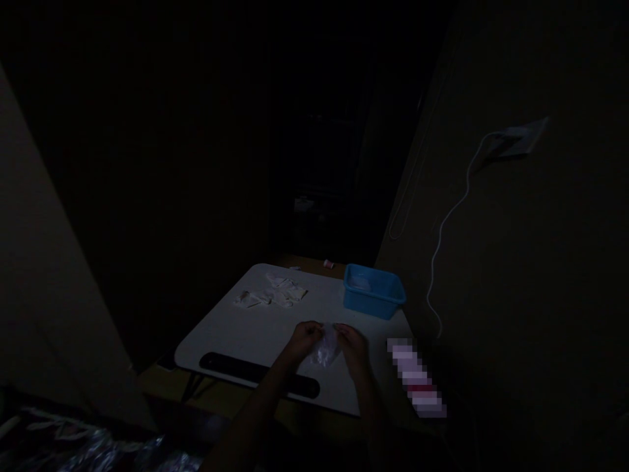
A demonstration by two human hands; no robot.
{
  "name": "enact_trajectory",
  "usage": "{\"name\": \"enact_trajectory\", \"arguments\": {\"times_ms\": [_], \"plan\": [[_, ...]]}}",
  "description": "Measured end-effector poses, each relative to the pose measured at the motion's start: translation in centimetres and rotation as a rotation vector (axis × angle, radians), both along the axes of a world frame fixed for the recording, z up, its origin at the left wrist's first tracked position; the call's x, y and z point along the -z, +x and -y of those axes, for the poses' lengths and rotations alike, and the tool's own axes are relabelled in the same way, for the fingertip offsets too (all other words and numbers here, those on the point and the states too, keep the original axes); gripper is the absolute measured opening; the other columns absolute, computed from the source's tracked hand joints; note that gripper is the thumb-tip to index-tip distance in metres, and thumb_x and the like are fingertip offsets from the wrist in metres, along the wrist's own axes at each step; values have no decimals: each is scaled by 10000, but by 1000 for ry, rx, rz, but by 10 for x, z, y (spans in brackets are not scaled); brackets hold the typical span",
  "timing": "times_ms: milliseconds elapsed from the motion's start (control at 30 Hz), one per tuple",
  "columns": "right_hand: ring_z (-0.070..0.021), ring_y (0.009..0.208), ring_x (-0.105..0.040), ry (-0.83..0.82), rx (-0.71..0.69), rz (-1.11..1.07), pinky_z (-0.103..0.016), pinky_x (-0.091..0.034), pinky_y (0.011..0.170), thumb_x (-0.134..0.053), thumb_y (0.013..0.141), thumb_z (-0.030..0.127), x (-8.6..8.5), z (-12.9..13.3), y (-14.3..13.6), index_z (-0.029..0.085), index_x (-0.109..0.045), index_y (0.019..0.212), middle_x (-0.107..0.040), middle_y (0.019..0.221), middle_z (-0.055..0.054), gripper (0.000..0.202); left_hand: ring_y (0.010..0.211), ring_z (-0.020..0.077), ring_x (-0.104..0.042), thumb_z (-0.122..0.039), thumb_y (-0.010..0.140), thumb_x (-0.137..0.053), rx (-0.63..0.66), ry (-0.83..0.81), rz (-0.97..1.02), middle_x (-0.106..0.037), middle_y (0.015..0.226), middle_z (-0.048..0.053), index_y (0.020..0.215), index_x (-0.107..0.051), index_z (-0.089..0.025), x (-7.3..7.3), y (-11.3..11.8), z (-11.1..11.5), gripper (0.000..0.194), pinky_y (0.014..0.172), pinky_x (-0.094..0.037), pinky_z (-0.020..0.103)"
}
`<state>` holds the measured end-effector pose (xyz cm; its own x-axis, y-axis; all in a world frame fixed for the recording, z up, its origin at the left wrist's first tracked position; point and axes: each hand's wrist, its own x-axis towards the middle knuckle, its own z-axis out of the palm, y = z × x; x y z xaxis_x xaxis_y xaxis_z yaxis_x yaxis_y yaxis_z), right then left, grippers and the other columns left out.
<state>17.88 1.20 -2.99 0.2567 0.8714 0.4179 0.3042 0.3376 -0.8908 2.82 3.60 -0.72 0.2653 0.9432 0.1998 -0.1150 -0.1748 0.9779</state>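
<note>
Clear plastic bag [324, 353], one, is showing over the near part of the white table [221, 331]; left hand [304, 337] is pinching its upper left edge, right hand [352, 342] its upper right; blue basin [369, 303], one, is standing far right; pale crumpled pieces [289, 290] are lying far left
</note>
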Motion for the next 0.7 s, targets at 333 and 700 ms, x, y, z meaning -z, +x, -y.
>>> {"name": "enact_trajectory", "arguments": {"times_ms": [333, 700], "plan": [[-193, 750, -615, -61, -101, 250, -286, -480, 679, -498, 712, 386, -5, 2, -8, 191, -662, 832, -677, 827, -56, 282, 553, 119, -524, -233, 593, -586, -1, 132, -126, -619, 574, 20, 591, -637, -117, 3, -1, -5, 127, 557, -403, 218], [-177, 630, -599, -87, -70, 264, -249, -456, 575, -468, 692, 352, -10, 6, -11, 193, -658, 718, -667, 685, -26, 250, 587, 134, -542, -291, 633, -543, -9, 140, -68, -622, 607, 28, 591, -614, -131, -3, -2, -1, 179, 559, -405, 224]]}}
